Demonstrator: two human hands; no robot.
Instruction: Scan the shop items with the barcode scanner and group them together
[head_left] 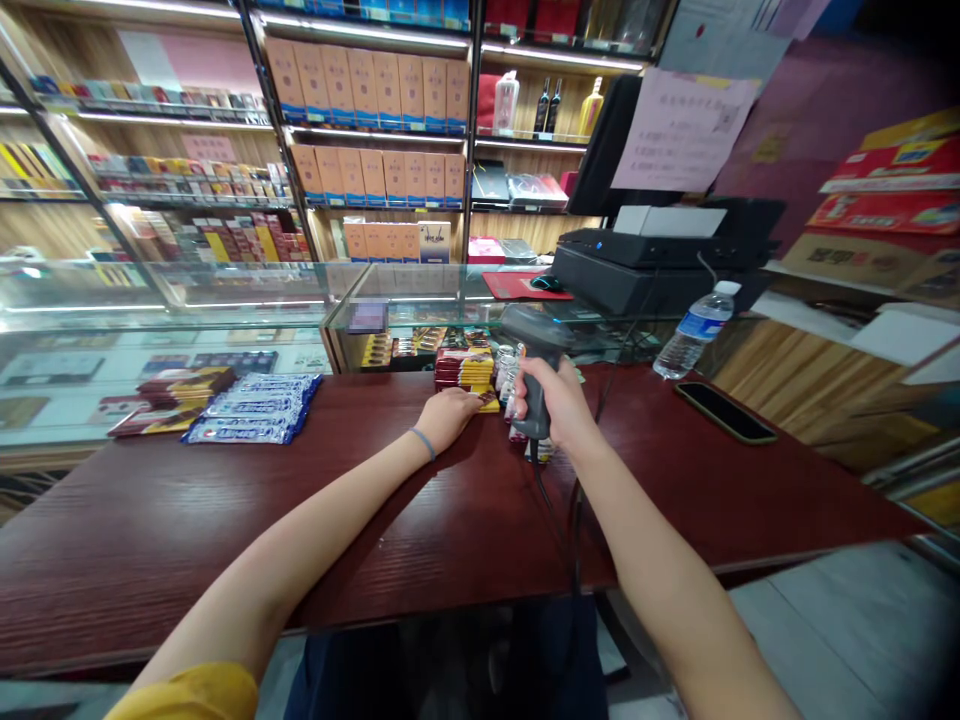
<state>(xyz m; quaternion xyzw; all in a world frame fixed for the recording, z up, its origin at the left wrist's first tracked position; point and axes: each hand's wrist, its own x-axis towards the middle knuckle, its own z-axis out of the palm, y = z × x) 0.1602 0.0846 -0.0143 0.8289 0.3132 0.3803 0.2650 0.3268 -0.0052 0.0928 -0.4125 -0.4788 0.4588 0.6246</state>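
Note:
My right hand (pixel 564 402) is wrapped round the grip of a dark grey barcode scanner (pixel 535 328), held above the counter with its head pointing away from me. My left hand (pixel 448 415), a grey-blue band at its wrist, rests low on the counter. Its fingers close on a red-and-yellow snack packet (pixel 489 403) in front of a stack of similar packets (pixel 465 368); the fingertips are partly hidden. Small white-and-red packets (pixel 505 372) lie behind and under the scanner, mostly covered by it.
At left lie blue-and-white packets (pixel 259 408) and a red-and-yellow pile (pixel 184 388). A water bottle (pixel 697 328) and a phone (pixel 726 412) are at right. The scanner's cable (pixel 546 495) hangs over the dark red counter (pixel 360 520). Behind stand a glass case (pixel 405 312) and a black printer-like machine (pixel 630 270).

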